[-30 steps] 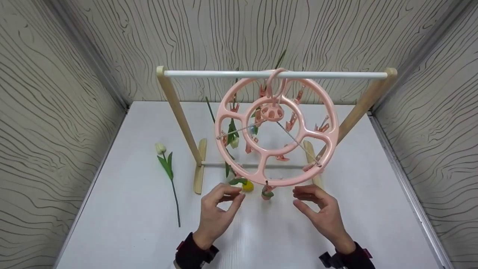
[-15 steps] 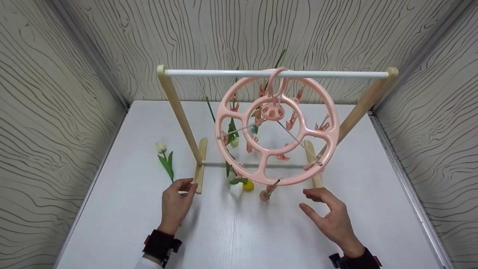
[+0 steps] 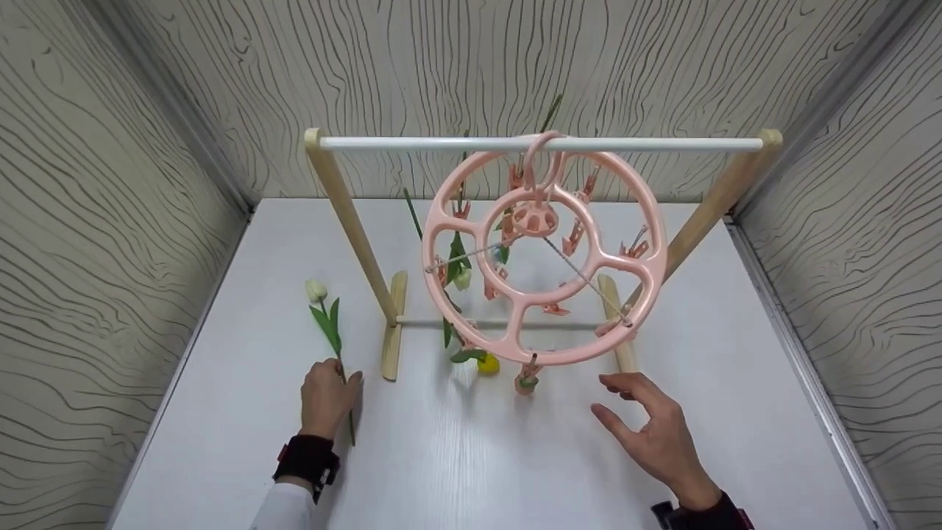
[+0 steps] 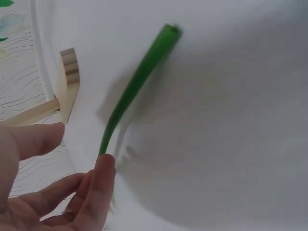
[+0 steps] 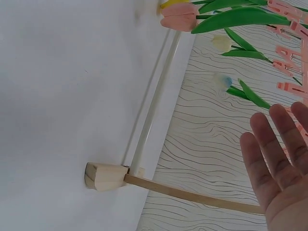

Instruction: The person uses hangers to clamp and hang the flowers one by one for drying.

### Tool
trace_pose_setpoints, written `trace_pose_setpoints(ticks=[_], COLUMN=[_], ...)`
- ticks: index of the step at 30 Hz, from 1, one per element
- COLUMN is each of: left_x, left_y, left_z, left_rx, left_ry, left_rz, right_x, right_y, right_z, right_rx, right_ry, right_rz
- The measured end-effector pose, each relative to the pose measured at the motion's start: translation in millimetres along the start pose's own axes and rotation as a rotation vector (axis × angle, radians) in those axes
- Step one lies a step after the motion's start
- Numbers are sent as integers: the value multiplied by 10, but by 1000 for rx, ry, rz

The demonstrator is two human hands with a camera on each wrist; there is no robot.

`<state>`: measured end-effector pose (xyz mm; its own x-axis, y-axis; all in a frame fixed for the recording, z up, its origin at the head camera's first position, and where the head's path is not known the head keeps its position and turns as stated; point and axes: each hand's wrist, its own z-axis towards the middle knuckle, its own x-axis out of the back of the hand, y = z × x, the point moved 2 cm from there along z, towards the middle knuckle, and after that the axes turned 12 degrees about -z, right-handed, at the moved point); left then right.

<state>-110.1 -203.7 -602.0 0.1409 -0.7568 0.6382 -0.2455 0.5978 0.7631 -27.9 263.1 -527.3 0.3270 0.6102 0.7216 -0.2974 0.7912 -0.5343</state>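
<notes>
A white tulip (image 3: 316, 291) with green leaves lies on the table at left. My left hand (image 3: 329, 397) reaches over its stem (image 4: 137, 84), fingertips right at it. In the left wrist view, the thumb stands apart from the fingers, with a gap between them. My right hand (image 3: 651, 434) hovers beside the rack's right foot, fingers spread and holding nothing. Between the hands hangs a pink round clip hanger (image 3: 519, 324), several tulips clipped upside down on it. A pink tulip (image 5: 179, 17) and a white one (image 5: 222, 43) show there in the right wrist view.
The hanger hooks over a white rod (image 3: 412, 144) on a wooden stand (image 3: 352, 228). The stand's feet and low crossbar (image 5: 156, 103) rest on the white table (image 3: 471, 471). Several pink clips (image 3: 636, 246) on the hanger hold nothing. Wood-grain panels (image 3: 221, 88) enclose the table.
My left hand has moved from the hanger's front left and down to the lying tulip's stem. My right hand has drawn slightly right. The pink tulip at the front of the hanger has swung.
</notes>
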Motion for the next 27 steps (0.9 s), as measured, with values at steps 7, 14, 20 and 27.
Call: trace_pose_setpoints(ticks=[7, 14, 20, 27], left_x=[-83, -79, -23, 13], left_y=[-10, -17, -56, -56], left_z=[32, 92, 99, 85], left_rx=[-62, 2, 100, 102], left_ry=[16, -6, -17, 0], left_rz=[170, 107, 2, -45], right_x=[2, 5, -1, -20], right_y=[4, -3, 10, 16], right_z=[-22, -20, -32, -23], right_rx=[-34, -26, -28, -30], right_ry=[-5, -10, -26, -21], right_rz=[28, 48, 26, 0])
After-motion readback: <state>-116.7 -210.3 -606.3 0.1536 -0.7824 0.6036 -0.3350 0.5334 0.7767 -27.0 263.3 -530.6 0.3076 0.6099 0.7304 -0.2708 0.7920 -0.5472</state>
